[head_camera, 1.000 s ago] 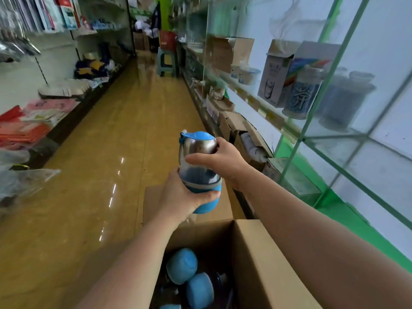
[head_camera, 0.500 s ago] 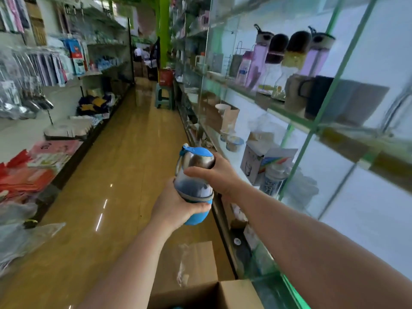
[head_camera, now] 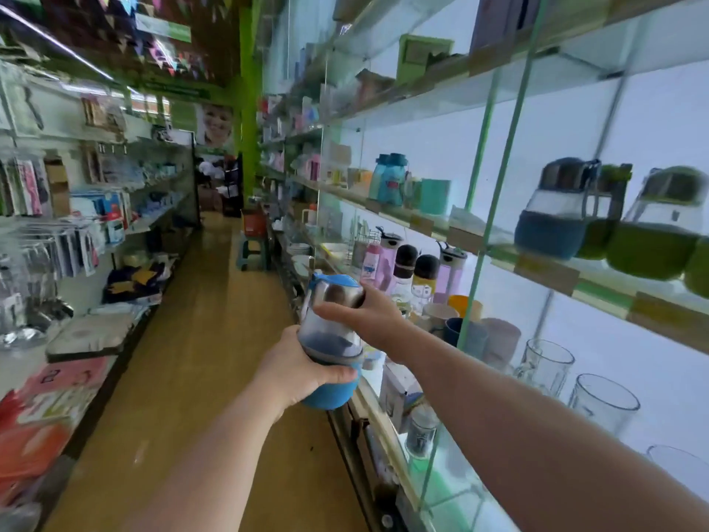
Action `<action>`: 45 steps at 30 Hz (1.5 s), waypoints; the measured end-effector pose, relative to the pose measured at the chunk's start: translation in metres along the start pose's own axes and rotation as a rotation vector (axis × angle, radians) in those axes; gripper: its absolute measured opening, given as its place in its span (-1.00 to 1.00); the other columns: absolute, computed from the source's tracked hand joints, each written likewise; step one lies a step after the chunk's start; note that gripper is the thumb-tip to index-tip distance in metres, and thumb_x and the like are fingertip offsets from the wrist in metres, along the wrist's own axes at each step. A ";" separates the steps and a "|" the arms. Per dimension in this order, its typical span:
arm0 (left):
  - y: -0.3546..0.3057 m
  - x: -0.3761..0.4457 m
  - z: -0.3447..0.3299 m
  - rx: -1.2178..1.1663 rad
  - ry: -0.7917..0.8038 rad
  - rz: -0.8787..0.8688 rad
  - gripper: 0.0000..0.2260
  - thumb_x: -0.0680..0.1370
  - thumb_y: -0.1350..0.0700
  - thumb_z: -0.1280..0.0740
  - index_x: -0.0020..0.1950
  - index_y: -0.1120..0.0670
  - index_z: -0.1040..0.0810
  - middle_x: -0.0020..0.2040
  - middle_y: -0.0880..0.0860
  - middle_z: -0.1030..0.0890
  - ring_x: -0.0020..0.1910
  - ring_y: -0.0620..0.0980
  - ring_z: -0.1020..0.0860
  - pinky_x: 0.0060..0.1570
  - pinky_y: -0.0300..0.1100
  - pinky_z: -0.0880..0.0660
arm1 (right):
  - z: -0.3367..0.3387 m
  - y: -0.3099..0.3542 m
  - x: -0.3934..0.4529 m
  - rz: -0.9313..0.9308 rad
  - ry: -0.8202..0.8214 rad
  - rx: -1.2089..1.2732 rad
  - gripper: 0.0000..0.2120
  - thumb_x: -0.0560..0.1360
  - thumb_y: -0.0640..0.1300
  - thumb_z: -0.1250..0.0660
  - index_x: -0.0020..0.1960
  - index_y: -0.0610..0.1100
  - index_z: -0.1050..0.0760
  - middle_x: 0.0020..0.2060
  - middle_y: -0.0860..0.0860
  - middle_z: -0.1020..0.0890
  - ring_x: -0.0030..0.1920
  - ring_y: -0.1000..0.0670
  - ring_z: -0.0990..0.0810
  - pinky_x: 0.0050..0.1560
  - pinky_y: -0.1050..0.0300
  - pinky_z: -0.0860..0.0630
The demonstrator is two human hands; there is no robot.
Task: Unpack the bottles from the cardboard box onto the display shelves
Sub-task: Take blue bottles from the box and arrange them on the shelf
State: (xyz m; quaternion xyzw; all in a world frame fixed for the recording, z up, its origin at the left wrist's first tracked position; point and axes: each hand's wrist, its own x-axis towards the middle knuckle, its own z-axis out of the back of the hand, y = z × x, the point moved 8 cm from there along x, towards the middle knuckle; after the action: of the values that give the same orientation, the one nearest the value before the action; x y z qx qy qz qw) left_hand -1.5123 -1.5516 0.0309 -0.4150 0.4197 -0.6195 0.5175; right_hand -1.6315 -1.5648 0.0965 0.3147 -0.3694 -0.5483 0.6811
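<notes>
1. A person held one bottle point(head_camera: 332, 341) up in the air with both hands, over the shop floor point(head_camera: 184, 378).
2. The bottle had a blue lid, a shiny silver top, a dark see-through middle and a blue bottom.
3. The left hand point(head_camera: 303, 368) was wrapped round the bottom of the bottle, with the thumb lying across the front.
4. The right hand point(head_camera: 368, 314) gripped the top of the bottle from the right side, with the fingers curled over the silver part.
5. The bottle was just left of the glass shelves point(head_camera: 537, 268) and did not touch them.
6. It leaned a little to the left.
7. On a shelf up and to the right of the bottle stood a blue bottle point(head_camera: 552, 213) of the same shape and green bottles point(head_camera: 660, 228) beside it.
8. Right behind the bottle were pink bottles point(head_camera: 383, 259) and mugs point(head_camera: 464, 332).
9. Low and to the right of the bottle stood clear glass cups point(head_camera: 602, 403).
</notes>
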 end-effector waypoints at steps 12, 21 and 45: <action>-0.161 0.001 -0.024 0.011 0.113 -0.228 -0.38 0.03 -0.09 -0.59 0.07 -0.02 -0.63 0.01 -0.06 -0.65 0.05 -0.03 -0.54 -0.09 -0.13 -0.45 | 0.134 0.102 -0.038 0.012 -0.173 -0.197 -0.55 0.38 0.23 -0.40 -0.31 -0.11 -0.34 -0.41 -0.02 -0.31 -0.38 0.03 -0.32 -0.36 0.18 -0.24; -0.221 0.007 -0.099 -0.008 0.208 -0.279 -0.52 0.03 -0.04 -0.65 -0.11 -0.06 -0.63 -0.01 -0.04 -0.64 0.02 -0.01 -0.55 -0.13 -0.18 -0.48 | 0.228 0.091 -0.066 -0.017 -0.353 -0.220 -0.52 0.38 0.19 -0.43 -0.42 -0.09 -0.28 -0.44 0.03 -0.34 -0.37 0.05 -0.35 -0.31 0.20 -0.28; -0.267 0.064 -0.284 0.061 0.266 -0.322 -0.19 0.05 -0.15 -0.59 0.21 0.10 -0.43 0.07 0.01 -0.58 0.08 0.03 -0.54 0.12 0.02 -0.51 | 0.387 -0.035 -0.067 -0.153 -0.699 -0.240 -0.36 0.24 0.30 -0.45 0.14 -0.09 -0.43 -0.07 0.00 -0.60 -0.04 -0.03 -0.58 0.03 -0.03 -0.57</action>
State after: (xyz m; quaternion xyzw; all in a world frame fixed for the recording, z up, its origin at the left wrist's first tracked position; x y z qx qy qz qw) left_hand -1.8675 -1.5595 0.2036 -0.3753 0.3935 -0.7561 0.3643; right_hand -1.9863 -1.5153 0.2611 0.0534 -0.4881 -0.7112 0.5030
